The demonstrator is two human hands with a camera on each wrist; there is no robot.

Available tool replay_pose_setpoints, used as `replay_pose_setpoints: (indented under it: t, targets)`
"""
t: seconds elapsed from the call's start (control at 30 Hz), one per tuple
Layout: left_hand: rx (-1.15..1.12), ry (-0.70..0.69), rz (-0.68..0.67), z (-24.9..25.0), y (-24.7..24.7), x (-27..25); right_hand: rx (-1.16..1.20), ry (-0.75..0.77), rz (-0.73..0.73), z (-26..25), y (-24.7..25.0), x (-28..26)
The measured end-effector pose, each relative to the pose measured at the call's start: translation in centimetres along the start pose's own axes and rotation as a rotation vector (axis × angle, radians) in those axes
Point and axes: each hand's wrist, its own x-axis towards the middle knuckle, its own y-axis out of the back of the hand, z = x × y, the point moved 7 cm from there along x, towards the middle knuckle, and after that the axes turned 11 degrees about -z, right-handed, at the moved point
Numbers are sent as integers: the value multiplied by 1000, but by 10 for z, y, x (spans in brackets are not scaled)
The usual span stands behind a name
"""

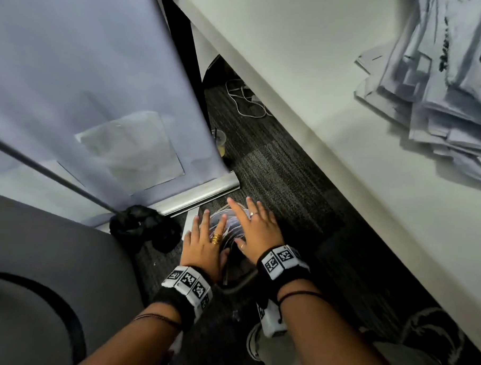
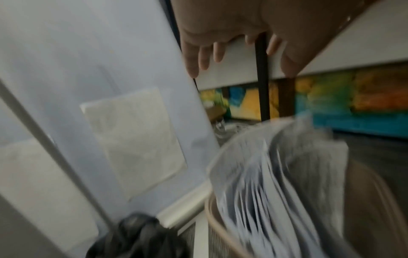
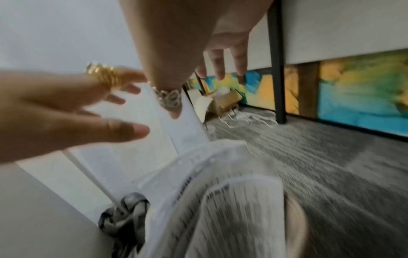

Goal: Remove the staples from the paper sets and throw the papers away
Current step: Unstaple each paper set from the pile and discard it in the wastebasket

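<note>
Both hands are down low over a bin [image 1: 236, 288] on the floor. The left hand [image 1: 203, 245] and the right hand [image 1: 255, 228] are spread flat, fingers straight, just above a bundle of papers [image 1: 230, 227] that stands up in the bin. Neither hand grips anything — I think they have just let the papers drop, or are patting them down. In the wrist views the sheets [image 3: 220, 200] are bent and packed close, and they poke up past the rim.

So this bundle looks thrown away. There is more to do: a big messy pile of paper sets [image 1: 441, 102] waits on the tabletop [image 1: 308, 61], and little staples show at some corners.

The bin sits in a tight spot — a hanging banner [image 1: 94, 93] with its metal foot is just beside it on the left, a black scrunchie [image 1: 142, 227] lies near, and the tabletop edge is on the right. Lifting the hands straight up looks like the open way out.
</note>
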Motion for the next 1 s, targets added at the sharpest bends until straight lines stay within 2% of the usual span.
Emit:
replay_pose_setpoints:
  t: [0.1,0.13,0.23,0.3,0.4,0.47,0.53,0.6,0.67,0.73,0.8,0.83,0.9,1.0]
  targets:
    - [7,-103,174,-1,56,-12,-16,-11,149,-19,40,-14]
    - [1,-139,281,2,81,-20,-5,-29,210,-25,55,-21]
    - [-219,-245,559,8,159,-59,33,-64,520,-47,109,-65]
    - [-413,-306,708,10,206,-85,40,-9,682,-63,133,-95]
    - [-477,-438,905,26,274,-122,59,91,810,-85,166,-142]
    - [-470,-541,900,47,303,-135,85,166,880,-97,189,-175]
    - [-431,-584,811,73,315,-139,99,166,943,-98,211,-210]
    - [-340,-554,721,100,313,-143,136,67,1027,-84,230,-247]
    - [-150,-523,672,132,303,-152,206,-84,1080,-55,242,-278]
    - [26,-535,649,165,290,-168,213,-347,987,-14,241,-304]
    - [66,-518,619,182,278,-177,186,-591,833,25,227,-323]
    - [49,-493,609,184,275,-178,177,-662,764,39,219,-330]
    - [7,-427,591,182,274,-176,160,-739,680,56,205,-335]
    - [-19,-418,646,186,285,-184,128,-792,660,59,200,-338]
